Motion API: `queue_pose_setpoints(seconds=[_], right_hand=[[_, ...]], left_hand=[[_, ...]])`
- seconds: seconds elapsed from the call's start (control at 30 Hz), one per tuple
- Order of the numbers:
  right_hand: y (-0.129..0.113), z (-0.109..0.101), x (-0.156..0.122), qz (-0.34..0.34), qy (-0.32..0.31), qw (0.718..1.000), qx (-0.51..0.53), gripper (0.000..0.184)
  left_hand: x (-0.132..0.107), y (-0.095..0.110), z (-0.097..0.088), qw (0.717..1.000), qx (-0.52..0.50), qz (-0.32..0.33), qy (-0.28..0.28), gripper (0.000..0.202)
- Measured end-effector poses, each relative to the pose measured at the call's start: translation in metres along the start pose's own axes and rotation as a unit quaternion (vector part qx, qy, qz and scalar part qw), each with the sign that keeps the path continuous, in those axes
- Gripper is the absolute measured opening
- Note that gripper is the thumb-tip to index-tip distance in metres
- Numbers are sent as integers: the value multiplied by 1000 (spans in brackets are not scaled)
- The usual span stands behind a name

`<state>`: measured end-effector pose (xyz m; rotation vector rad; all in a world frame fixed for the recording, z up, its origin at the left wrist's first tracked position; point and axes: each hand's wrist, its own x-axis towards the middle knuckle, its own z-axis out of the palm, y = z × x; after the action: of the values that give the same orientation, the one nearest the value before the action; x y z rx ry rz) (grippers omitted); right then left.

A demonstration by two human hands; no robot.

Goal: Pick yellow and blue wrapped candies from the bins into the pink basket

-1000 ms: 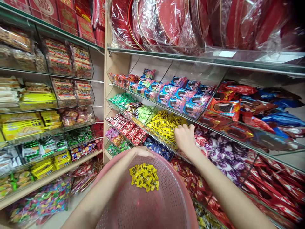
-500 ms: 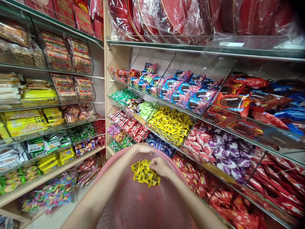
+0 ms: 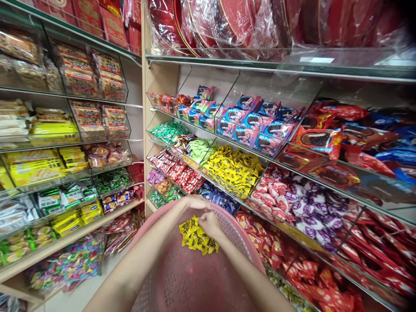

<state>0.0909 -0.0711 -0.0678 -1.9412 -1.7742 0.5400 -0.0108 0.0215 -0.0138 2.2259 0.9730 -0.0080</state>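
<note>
Right hand (image 3: 209,224): inside the basket, fingers curled in, at the upper right edge of a heap of yellow-wrapped sweets (image 3: 198,240); cannot tell whether a sweet is pinched in it. Left hand (image 3: 196,203): grasping the far rim of the pink basket (image 3: 242,223), forearm crossing over its left side. Heap lies loose inside the perforated basket, toward the far wall, wrappers overlapping. Beyond the rim, a clear-fronted shelf bin of matching yellow sweets (image 3: 232,169); dark blue packets (image 3: 219,197) below it, light green packets (image 3: 199,149) to its left, purple-and-white sweets (image 3: 315,208) lower right. Shelf above: blue-and-pink biscuit packs (image 3: 250,125). Higher, plastic-wrapped red goods (image 3: 240,26). Far left, low down, a bag of multicoloured pieces (image 3: 69,260)
</note>
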Motion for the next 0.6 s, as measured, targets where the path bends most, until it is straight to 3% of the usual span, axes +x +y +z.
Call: queue_pose_setpoints(seconds=[0.13,0.23,0.43,0.6], right_hand=[[-5,-8,-5,1,15,998,-53,18],[-16,-28,-14,-24,27,991,-126,23],[-56,-102,-30,-87,13,969,-231,26],[-78,-173,-15,-114,85,942,-303,25]], left_hand=[[0,0,0,1000,-4,-1,-7,40],[-2,2,-2,1000,12,-18,13,41],[-9,8,-7,999,6,-31,11,40],[-11,8,-6,1000,-10,-13,0,46]])
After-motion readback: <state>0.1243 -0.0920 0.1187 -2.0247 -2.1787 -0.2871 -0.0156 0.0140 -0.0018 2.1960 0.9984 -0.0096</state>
